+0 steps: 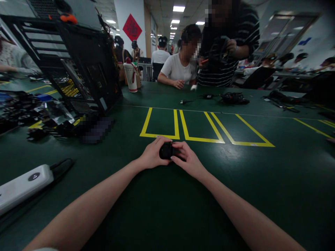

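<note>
A small black object, rounded at its left end, is held between my two hands over the green table. Its exact kind cannot be made out. My left hand curls around its left side, thumb below and fingers above. From the right, my right hand pinches its other end with thumb and fingertips, which hide part of it. Just beyond my hands lie frames of yellow tape on the tabletop.
At left stand an open black computer case, a pile of dark parts and a white power strip. A paper cup and coiled black cables are farther back. Two people are across the table.
</note>
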Demonstrator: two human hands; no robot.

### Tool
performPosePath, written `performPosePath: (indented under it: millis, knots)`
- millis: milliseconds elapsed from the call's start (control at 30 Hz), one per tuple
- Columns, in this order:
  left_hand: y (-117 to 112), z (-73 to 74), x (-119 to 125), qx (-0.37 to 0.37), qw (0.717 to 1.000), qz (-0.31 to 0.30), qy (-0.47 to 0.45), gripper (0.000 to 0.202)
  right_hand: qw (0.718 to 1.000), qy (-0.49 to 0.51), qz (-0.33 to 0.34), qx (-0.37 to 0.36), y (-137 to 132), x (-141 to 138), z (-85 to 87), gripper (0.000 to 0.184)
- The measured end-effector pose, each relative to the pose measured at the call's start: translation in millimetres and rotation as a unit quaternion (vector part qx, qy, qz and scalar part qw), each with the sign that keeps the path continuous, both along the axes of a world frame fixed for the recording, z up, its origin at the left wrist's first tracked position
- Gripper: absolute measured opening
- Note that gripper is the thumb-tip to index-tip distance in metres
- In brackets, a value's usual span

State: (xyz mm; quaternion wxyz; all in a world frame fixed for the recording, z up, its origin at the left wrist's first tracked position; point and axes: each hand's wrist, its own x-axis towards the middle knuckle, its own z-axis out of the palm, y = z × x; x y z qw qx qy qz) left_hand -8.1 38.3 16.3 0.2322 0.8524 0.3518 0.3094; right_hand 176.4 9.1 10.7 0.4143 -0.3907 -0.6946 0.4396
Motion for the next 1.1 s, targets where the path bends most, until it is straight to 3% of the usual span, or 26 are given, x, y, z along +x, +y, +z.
performPosePath:
  millis: [133,367,633,800,1100]
  knots:
    - [-0.3,0.2,-0.6,0.008,1.0,-0.001,-0.005,0.058,1.0,-0.006,-0.016,0.006,-0.5,0.1,0.4,0.019]
    - [-0.6,-0.1,-0.2,0.002,1.0,0.0,-0.008,0.058,0.999,-0.03,-0.02,0.012,0.7,-0.8,-1.0,0.034]
    - [1.0,-1.7,-0.1,0.013,1.0,0.002,-0.004,0.059,0.999,-0.012,-0.016,0.032,0.6,-0.6,-6.0,0.021]
    - [0.2,-0.7,0.0,0.006,1.0,0.003,0.002,0.059,0.998,-0.04,-0.025,0.03,0.2,-1.4,-3.4,0.034]
    - [0.5,-1.0,-1.4,-0.003,1.0,0.001,-0.002,0.06,0.99,-0.096,-0.029,0.097,-6.2,-3.1,3.2,0.03]
